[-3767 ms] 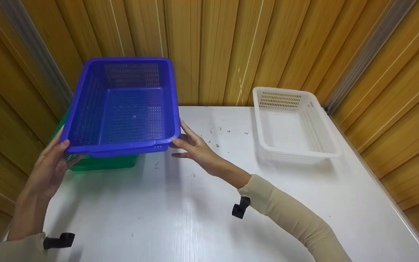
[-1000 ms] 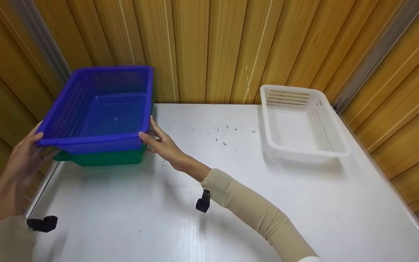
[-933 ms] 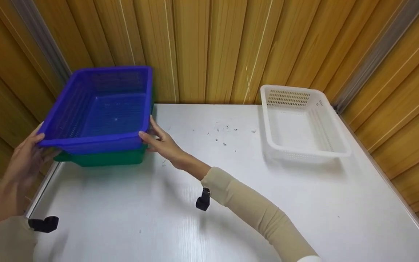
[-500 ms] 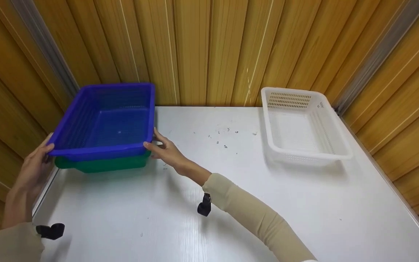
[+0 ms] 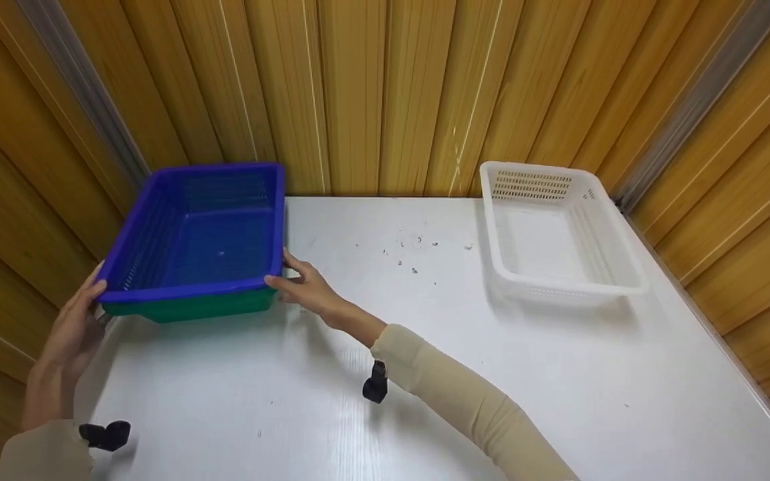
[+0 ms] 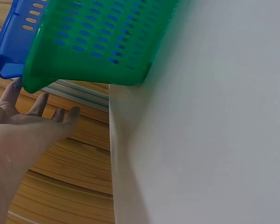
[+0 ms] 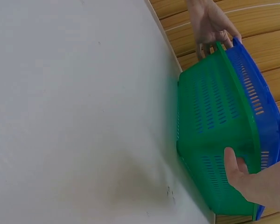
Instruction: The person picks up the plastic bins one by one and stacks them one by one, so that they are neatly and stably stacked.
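Observation:
A blue plastic basket point(image 5: 184, 291) sits nested inside a green basket point(image 5: 211, 308) at the table's back left corner, its rim a little above the green one. My left hand point(image 5: 76, 324) holds the blue rim at the front left corner, thumb on top; in the left wrist view its other fingers point(image 6: 39, 105) spread below the green rim. At the front right corner my right hand point(image 5: 311, 290) grips the blue rim with the thumb on top. One finger of it lies along the green wall point(image 7: 214, 135) in the right wrist view. Both slotted baskets tilt in the wrist views.
A white slotted basket point(image 5: 562, 286) stands at the back right of the white table point(image 5: 358, 387). Small dark marks point(image 5: 415, 270) dot the tabletop between the baskets. Wood-look panel walls point(image 5: 412, 93) border the table behind and on both sides.
Both hands have carried the blue basket left over the green one and lowered it inside. Over the last half second its rim sank close to the green rim. The white basket stayed put.

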`<state>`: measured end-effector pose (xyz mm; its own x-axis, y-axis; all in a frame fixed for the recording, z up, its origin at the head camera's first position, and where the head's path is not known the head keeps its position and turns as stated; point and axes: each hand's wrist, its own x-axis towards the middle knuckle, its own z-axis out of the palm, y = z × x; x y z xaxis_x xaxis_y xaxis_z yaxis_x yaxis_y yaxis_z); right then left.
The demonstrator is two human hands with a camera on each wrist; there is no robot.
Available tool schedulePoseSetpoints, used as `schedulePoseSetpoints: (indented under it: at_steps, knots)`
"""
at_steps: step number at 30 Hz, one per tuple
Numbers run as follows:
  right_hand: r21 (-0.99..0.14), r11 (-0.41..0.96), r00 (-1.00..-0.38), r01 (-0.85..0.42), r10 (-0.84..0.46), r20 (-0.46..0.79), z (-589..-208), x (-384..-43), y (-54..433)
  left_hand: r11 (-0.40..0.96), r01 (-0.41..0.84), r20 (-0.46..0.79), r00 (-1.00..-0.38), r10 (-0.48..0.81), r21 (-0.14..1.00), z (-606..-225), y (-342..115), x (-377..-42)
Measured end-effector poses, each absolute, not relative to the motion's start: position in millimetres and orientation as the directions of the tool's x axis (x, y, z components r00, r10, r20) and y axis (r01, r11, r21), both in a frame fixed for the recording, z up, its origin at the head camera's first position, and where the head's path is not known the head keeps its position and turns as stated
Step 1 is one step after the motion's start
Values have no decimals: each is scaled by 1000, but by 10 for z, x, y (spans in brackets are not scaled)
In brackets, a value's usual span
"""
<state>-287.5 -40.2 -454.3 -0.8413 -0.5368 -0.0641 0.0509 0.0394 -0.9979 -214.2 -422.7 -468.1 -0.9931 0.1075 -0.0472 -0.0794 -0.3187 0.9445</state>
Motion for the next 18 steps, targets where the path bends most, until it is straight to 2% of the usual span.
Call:
schedulePoseSetpoints:
  at_steps: [5, 13, 18]
  knots:
    - [-999, 29, -838, 35, -543, -45, -4617, -2854, -385, -290, -96, -68, -992, 107, 952, -4809, -4231, -2111]
    - [-998, 55, -886, 12, -463, -36, -4723, -2816, -351, -225, -80, -53, -991, 126, 971, -4965, -4193, -2103]
    - [-998, 34, -903, 53, -425, -62, -4718, -2831, -355, -308, -80, -45, -992, 119, 948, -4986, -4205, -2111]
